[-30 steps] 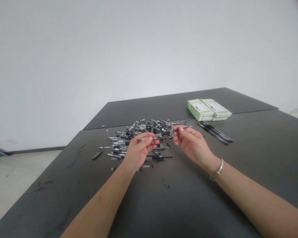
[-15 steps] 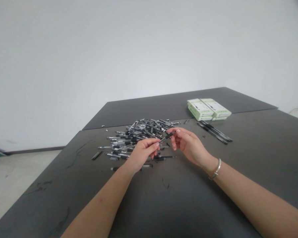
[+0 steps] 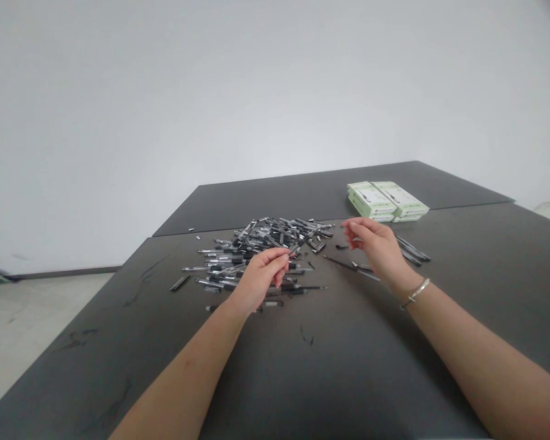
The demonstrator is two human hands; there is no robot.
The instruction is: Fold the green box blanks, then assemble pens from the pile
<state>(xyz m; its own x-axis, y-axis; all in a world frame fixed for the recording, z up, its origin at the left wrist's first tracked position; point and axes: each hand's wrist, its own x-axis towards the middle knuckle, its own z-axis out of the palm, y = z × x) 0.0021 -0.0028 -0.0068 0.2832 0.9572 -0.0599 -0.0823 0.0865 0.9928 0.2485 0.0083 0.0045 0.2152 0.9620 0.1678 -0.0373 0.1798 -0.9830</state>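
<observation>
My left hand (image 3: 264, 275) is closed in a pinch round a gel pen (image 3: 302, 243) with a dark grip, which points up and to the right over the pile of pens (image 3: 252, 256). To the right, clear of that pen, my right hand (image 3: 371, 244) has thumb and fingertips pressed together. Anything between those fingertips is too small to make out. Below my right hand lie a thin dark refill (image 3: 341, 263) and other slim pieces on the table.
Two stacks of green and white boxes (image 3: 387, 200) stand at the back right. Several pens (image 3: 412, 250) lie in front of them, partly behind my right hand. Small caps and scraps are scattered on the dark table (image 3: 275, 366). A wall rises behind.
My right hand has come away from the pen and moved right and slightly up. My left hand keeps the pen almost in place. The thin refill below my right hand now shows.
</observation>
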